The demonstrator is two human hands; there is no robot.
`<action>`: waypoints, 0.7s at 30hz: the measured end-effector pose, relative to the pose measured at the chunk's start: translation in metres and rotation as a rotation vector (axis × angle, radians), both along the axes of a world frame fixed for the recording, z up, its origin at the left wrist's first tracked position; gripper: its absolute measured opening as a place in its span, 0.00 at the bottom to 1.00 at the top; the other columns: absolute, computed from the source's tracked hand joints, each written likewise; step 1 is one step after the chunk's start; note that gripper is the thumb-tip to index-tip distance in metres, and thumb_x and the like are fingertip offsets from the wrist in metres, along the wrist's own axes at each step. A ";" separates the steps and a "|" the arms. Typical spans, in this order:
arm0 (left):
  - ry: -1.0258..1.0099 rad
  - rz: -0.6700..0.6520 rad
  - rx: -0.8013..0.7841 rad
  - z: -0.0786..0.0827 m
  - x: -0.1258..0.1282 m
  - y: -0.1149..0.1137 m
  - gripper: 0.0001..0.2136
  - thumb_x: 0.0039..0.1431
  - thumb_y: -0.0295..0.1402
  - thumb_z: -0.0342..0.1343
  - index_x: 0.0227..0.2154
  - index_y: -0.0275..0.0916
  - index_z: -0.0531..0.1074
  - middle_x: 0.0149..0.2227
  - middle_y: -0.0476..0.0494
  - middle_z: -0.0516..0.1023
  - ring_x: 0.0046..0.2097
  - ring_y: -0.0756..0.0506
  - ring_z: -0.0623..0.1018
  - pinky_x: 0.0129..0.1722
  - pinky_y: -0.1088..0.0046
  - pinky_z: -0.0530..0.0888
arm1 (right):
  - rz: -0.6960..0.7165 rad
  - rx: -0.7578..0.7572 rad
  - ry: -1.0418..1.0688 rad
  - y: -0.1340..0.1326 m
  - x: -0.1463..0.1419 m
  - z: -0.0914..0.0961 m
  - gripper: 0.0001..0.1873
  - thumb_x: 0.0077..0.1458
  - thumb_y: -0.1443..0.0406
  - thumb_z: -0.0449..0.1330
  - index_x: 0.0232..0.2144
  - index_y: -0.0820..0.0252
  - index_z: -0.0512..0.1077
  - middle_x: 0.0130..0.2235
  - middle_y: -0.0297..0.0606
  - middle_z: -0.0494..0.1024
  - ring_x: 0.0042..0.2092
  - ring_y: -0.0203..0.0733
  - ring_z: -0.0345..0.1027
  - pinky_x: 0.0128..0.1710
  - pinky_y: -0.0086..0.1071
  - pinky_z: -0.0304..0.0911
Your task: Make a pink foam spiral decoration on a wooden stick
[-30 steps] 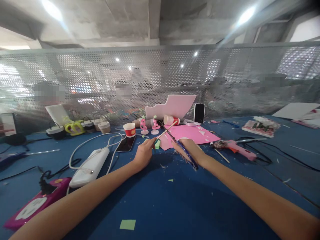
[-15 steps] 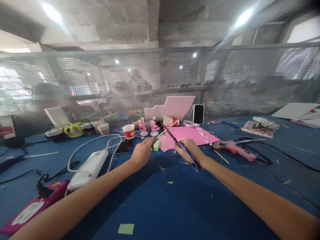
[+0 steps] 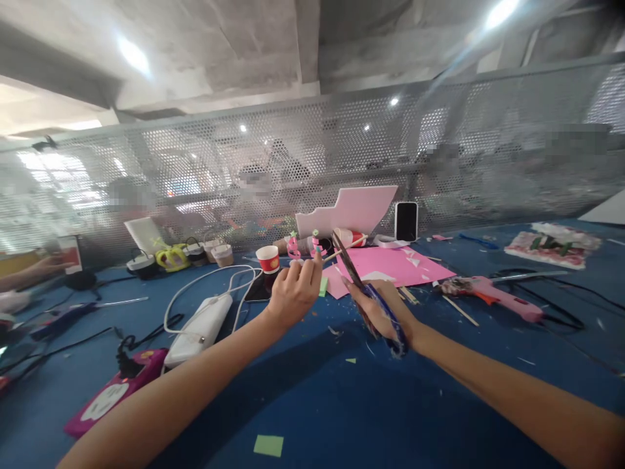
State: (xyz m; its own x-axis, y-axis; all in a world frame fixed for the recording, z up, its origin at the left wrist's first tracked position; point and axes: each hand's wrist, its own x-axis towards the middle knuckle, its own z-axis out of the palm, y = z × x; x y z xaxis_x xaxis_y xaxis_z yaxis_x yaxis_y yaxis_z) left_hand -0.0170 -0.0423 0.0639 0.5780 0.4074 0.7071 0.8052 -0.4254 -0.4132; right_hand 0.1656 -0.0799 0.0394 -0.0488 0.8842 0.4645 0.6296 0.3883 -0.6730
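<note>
My left hand (image 3: 295, 292) is closed in a pinch on a thin wooden stick (image 3: 350, 247), which points away to the right. Its near end is hidden by my fingers. Dark-bladed scissors with blue handles (image 3: 393, 326) are in my right hand (image 3: 383, 306). Their blades point up and left and cross the stick in this view; whether they touch it I cannot tell. Behind the hands lies a pink sheet (image 3: 390, 266) with white scraps on it. Two small pink ornaments with green tops, one of them this pink ornament (image 3: 293, 246), stand just beyond my left hand.
A red-and-white paper cup (image 3: 268, 259) stands by a dark phone (image 3: 260, 288). On the left are a white power bank (image 3: 200, 331) and a magenta power strip (image 3: 117, 391). A pink glue gun (image 3: 508, 298) lies right. Another person's hand (image 3: 49, 266) shows far left.
The view has swung left, so the table's things sit further right. My left hand has turned with its knuckles up, still holding the stick. The scissors' blades now point more steeply upward.
</note>
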 end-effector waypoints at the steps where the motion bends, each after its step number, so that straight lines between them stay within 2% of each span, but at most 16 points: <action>1: 0.000 -0.013 0.005 0.000 -0.001 0.000 0.17 0.65 0.27 0.39 0.52 0.37 0.66 0.31 0.41 0.73 0.34 0.47 0.73 0.27 0.72 0.65 | 0.014 -0.010 0.033 -0.002 -0.002 0.000 0.31 0.59 0.47 0.44 0.11 0.57 0.56 0.12 0.34 0.63 0.18 0.37 0.62 0.23 0.29 0.55; 5: 0.024 -0.070 0.008 0.000 -0.005 0.002 0.17 0.65 0.29 0.41 0.53 0.39 0.66 0.30 0.42 0.73 0.34 0.47 0.73 0.26 0.72 0.64 | 0.034 -0.047 0.110 -0.007 -0.006 -0.001 0.31 0.57 0.44 0.44 0.11 0.56 0.54 0.10 0.32 0.61 0.16 0.36 0.60 0.21 0.28 0.56; 8: 0.058 -0.066 0.027 0.002 -0.006 0.002 0.16 0.65 0.29 0.40 0.51 0.38 0.68 0.28 0.42 0.73 0.33 0.48 0.74 0.24 0.73 0.64 | 0.031 -0.064 0.120 -0.007 -0.007 -0.001 0.32 0.57 0.43 0.43 0.10 0.56 0.54 0.10 0.32 0.60 0.15 0.36 0.59 0.20 0.29 0.55; 13: 0.023 -0.063 0.000 0.007 -0.002 -0.001 0.15 0.65 0.27 0.40 0.45 0.34 0.71 0.28 0.41 0.73 0.31 0.48 0.74 0.24 0.75 0.67 | 0.000 -0.002 0.044 -0.003 -0.006 -0.002 0.32 0.57 0.43 0.43 0.11 0.56 0.56 0.11 0.34 0.62 0.18 0.38 0.62 0.22 0.30 0.55; 17: 0.011 -0.108 -0.039 0.009 -0.002 0.001 0.12 0.63 0.27 0.42 0.41 0.34 0.71 0.27 0.42 0.73 0.28 0.48 0.74 0.24 0.75 0.68 | -0.024 0.071 -0.039 -0.001 -0.004 -0.002 0.30 0.58 0.46 0.44 0.12 0.57 0.57 0.14 0.34 0.64 0.20 0.39 0.63 0.24 0.30 0.53; 21: -0.047 -0.169 -0.134 0.011 -0.005 0.007 0.12 0.62 0.25 0.43 0.41 0.35 0.71 0.30 0.42 0.76 0.29 0.47 0.75 0.25 0.74 0.70 | -0.056 0.072 -0.093 0.000 -0.002 -0.004 0.29 0.59 0.48 0.44 0.13 0.57 0.58 0.13 0.35 0.64 0.20 0.39 0.63 0.23 0.30 0.52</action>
State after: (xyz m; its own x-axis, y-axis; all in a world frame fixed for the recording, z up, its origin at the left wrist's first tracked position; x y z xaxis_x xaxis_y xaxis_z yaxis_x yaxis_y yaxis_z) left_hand -0.0218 -0.0351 0.0748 0.6138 0.4002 0.6806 0.7350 -0.6044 -0.3075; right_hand 0.1639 -0.0796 0.0355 -0.0466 0.8511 0.5229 0.7101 0.3964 -0.5819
